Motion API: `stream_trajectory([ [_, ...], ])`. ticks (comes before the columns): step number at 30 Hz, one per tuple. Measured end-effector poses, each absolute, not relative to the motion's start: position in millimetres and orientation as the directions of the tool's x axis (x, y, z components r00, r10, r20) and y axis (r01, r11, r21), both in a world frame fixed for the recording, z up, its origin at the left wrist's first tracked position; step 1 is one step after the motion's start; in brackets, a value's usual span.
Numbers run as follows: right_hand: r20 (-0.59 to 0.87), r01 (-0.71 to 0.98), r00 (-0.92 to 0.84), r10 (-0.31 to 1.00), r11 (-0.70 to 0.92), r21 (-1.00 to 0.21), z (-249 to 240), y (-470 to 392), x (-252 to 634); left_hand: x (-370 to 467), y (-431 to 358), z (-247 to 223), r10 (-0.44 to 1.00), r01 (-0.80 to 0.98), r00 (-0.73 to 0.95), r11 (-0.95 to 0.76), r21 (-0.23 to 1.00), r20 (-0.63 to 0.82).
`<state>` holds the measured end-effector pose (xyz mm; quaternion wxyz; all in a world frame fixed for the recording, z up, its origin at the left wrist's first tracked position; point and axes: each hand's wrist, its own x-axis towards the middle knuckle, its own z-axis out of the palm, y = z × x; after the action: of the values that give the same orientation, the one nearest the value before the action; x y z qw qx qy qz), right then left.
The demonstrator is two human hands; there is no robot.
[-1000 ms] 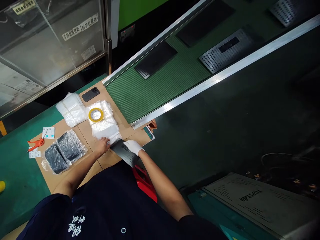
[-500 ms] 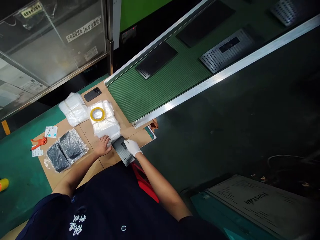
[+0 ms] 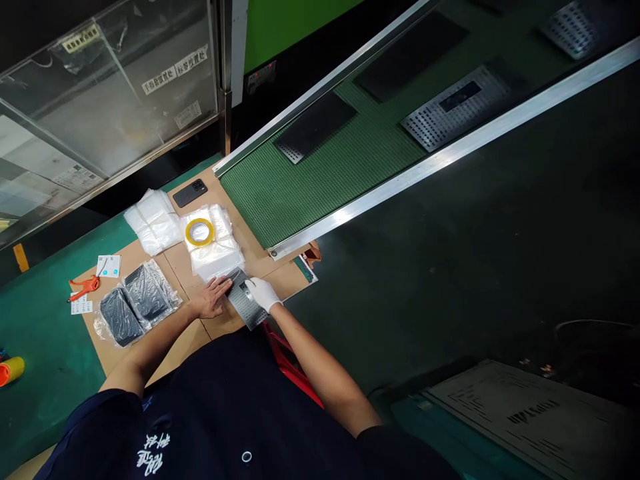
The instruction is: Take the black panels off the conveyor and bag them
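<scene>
A dark, perforated flat panel (image 3: 245,303) lies tilted at the table's front edge, its upper end by a stack of clear plastic bags (image 3: 215,250). My white-gloved right hand (image 3: 263,294) is closed on the panel's right side. My bare left hand (image 3: 213,299) has its fingers spread, with the fingertips at the panel's upper left edge. A yellow tape roll (image 3: 199,232) rests on the bag stack. To the left, two dark pieces in clear wrap (image 3: 145,292) lie on the brown cardboard (image 3: 175,267).
A second bag stack (image 3: 154,222) and a black phone (image 3: 190,193) lie behind. An orange tool (image 3: 86,285) and labels (image 3: 109,266) are at the left. The green conveyor (image 3: 280,193) carries several dark panels beyond its metal rail (image 3: 340,219).
My left hand has moved slightly right, its fingers now reaching the panel's edge. The whole view has shifted a little. My right hand still grips the panel.
</scene>
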<state>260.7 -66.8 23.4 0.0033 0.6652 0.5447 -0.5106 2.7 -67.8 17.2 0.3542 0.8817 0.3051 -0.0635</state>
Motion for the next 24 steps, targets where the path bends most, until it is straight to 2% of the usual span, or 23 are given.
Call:
stream_trajectory([
  [9, -0.599, 0.579, -0.149, 0.787, -0.421, -0.698, 26.8, -56.5, 253.6, 2.3, -56.7, 25.1, 0.493, 0.521, 0.843, -0.643, 0.562, -0.217],
  [12, -0.565, 0.516, -0.166, 0.808, -0.418, -0.748, 31.3, -52.0, 251.6, 4.0, -45.5, 28.7, 0.548, 0.517, 0.820, -0.589, 0.621, -0.162],
  [16, -0.526, 0.446, -0.143, 0.839, -0.419, -0.791, 42.3, -50.2, 253.1, 3.0, -30.5, 38.7, 0.664, 0.427, 0.746, -0.525, 0.736, 0.040],
  [18, -0.497, 0.420, -0.104, 0.861, -0.415, -0.807, 51.3, -51.6, 256.8, 0.4, -23.6, 45.0, 0.693, 0.396, 0.713, -0.522, 0.755, 0.106],
  [21, -0.435, 0.360, -0.027, 0.900, -0.397, -0.844, 68.0, -56.1, 264.6, -3.4, -12.4, 55.6, 0.729, 0.424, 0.676, -0.504, 0.753, 0.108],
  [24, -0.438, 0.153, 0.063, 0.897, -0.442, -0.884, 85.0, -62.5, 272.6, -4.9, 2.4, 70.8, 0.826, 0.506, 0.559, -0.404, 0.762, 0.067],
])
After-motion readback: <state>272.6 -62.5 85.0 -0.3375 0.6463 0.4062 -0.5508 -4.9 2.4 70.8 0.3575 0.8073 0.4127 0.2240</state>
